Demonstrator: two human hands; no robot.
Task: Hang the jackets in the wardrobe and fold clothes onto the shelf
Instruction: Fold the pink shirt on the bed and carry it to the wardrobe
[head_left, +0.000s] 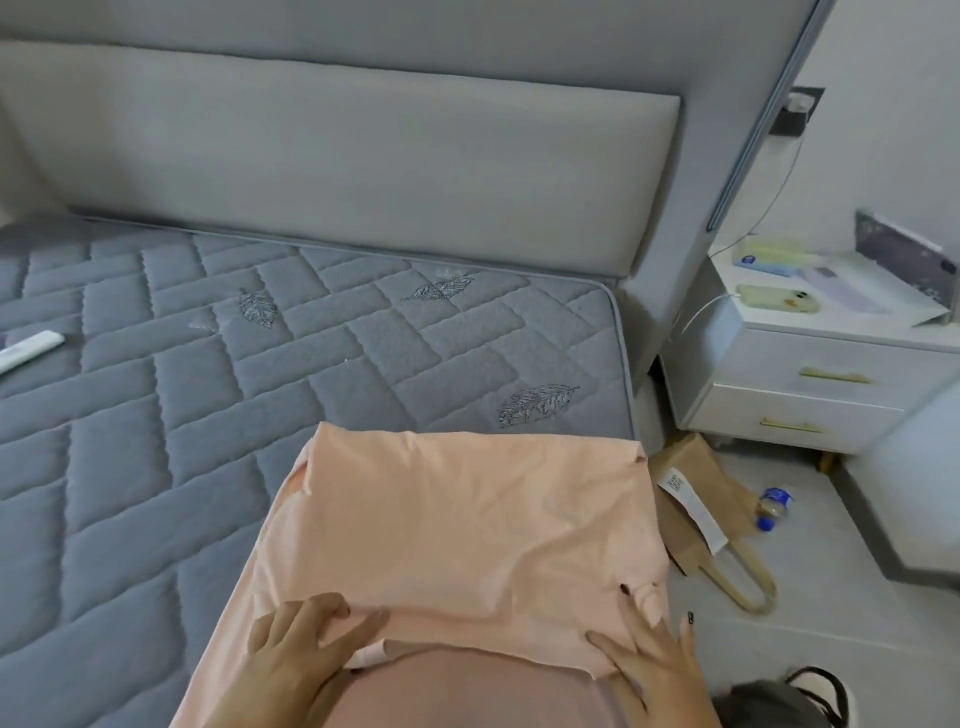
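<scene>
Peach garment (457, 525) under both hands (306, 639)

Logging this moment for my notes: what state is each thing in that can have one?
Peach cotton garment: partly folded, lying on the grey quilted mattress.
Left hand: pinching the near fold.
Right hand: fingers flat on the fabric.
White bedside drawers: both closed.
Brown paper bag: flat on floor.
</scene>
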